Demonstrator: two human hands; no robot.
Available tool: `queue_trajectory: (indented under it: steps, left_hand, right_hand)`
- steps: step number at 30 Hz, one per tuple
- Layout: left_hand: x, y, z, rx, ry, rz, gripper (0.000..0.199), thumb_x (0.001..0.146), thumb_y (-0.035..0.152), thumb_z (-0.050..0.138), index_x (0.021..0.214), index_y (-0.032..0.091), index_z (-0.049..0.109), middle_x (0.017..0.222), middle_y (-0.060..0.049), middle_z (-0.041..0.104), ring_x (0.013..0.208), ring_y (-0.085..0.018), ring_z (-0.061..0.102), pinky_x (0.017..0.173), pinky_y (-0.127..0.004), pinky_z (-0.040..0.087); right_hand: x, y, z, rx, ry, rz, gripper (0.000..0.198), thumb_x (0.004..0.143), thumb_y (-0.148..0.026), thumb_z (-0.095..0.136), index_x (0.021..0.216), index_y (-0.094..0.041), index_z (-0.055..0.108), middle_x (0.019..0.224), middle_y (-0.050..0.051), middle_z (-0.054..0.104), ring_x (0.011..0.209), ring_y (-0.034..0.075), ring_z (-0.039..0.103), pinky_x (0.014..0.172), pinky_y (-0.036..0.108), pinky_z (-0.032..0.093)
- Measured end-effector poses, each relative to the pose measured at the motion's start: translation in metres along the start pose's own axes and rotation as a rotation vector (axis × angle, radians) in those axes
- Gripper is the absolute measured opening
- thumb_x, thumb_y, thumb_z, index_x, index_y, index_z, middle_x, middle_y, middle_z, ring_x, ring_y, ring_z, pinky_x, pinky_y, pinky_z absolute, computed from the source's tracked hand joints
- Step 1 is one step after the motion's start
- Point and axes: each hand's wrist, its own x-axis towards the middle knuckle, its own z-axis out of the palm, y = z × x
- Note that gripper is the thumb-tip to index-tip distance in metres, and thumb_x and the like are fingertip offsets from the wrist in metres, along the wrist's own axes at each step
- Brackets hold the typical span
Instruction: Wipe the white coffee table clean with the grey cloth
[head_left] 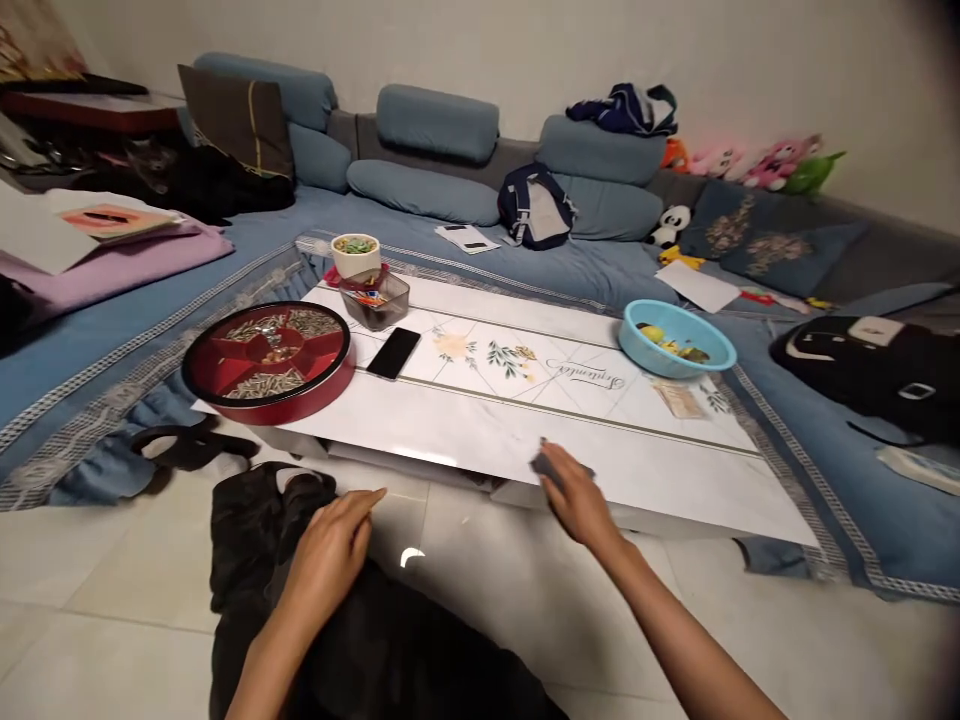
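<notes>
My right hand (pixel 574 492) presses a small dark grey cloth (pixel 551 468) onto the white table (pixel 442 425), close to its front edge. Most of the cloth is hidden under the fingers. Over my dark trousers, my left hand (pixel 330 545) hangs with nothing in it, its fingers stretched out. A black phone (pixel 394 354) lies on the table's left part. Beside it stands a round red snack tray (pixel 274 410), its compartments partly filled with seeds.
A clear bin (pixel 376 312) and a white pot with green contents (pixel 356 262) stand at the table's back left. At the right is a blue basin (pixel 675 362) with fruit. A blue sofa (pixel 450 215) surrounds the table, bearing a backpack (pixel 536 207), a black bag (pixel 870 370) and plush toys.
</notes>
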Motion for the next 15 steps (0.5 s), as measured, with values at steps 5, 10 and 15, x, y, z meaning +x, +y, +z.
queue_trajectory:
  steps: [5, 10, 15]
  left_hand:
    - [0.022, -0.042, 0.022, 0.394, -0.414, -0.259, 0.053, 0.109, 0.025, 0.03, 0.135, 0.014, 0.074, 0.129, -0.021, 0.078, 0.121, -0.042, 0.074, 0.103, -0.057, 0.052]
    - [0.029, -0.04, 0.03, 0.432, -0.55, -0.216, 0.059, 0.109, 0.027, 0.024, 0.112, 0.012, 0.081, 0.12, -0.025, 0.08, 0.118, -0.045, 0.075, 0.104, -0.058, 0.048]
    - [0.035, -0.047, 0.051, 0.453, -0.601, -0.191, 0.057, 0.104, 0.027, 0.028, 0.117, 0.008, 0.08, 0.122, -0.029, 0.078, 0.119, -0.046, 0.074, 0.101, -0.057, 0.05]
  right_hand:
    - [-0.037, 0.096, -0.073, -0.266, 0.357, 0.506, 0.064, 0.098, -0.051, 0.045, 0.147, -0.014, 0.065, 0.155, 0.023, 0.063, 0.15, 0.04, 0.054, 0.128, 0.062, 0.04]
    - [0.018, 0.031, -0.008, -0.19, 0.385, 0.456, 0.058, 0.097, -0.039, 0.05, 0.143, -0.008, 0.065, 0.149, 0.026, 0.066, 0.144, 0.04, 0.058, 0.127, 0.06, 0.042]
    - [0.096, -0.128, 0.124, 0.034, 0.043, 0.023, 0.052, 0.106, -0.041, 0.059, 0.15, -0.013, 0.062, 0.159, 0.023, 0.06, 0.152, 0.038, 0.051, 0.132, 0.059, 0.035]
